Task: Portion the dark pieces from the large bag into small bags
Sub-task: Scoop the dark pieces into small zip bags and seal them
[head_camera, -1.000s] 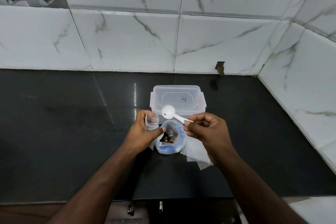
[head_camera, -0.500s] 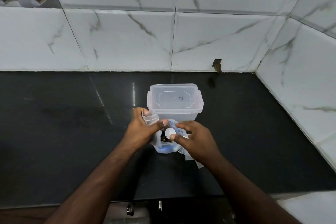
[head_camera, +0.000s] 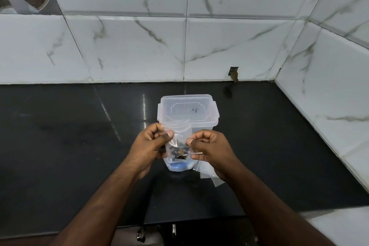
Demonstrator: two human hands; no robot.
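Left hand [head_camera: 148, 144] and right hand [head_camera: 207, 146] pinch small bag [head_camera: 177, 138] holding dark pieces [head_camera: 178, 149], unsealed; large bag [head_camera: 179, 165] still has more.

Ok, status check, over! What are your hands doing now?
Both hands, left and right, pinching small bag. Dark pieces inside. Big bag below. Nothing blocking.

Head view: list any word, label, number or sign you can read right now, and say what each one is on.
Plastic container lid: a short dark handwritten mark right of the middle, too small and scrawled to read.
Small bag, held between left hand and right hand: no print visible.
Large bag beneath it: blue colouring at the bottom, no legible text.
Wall tiles and countertop: no text.
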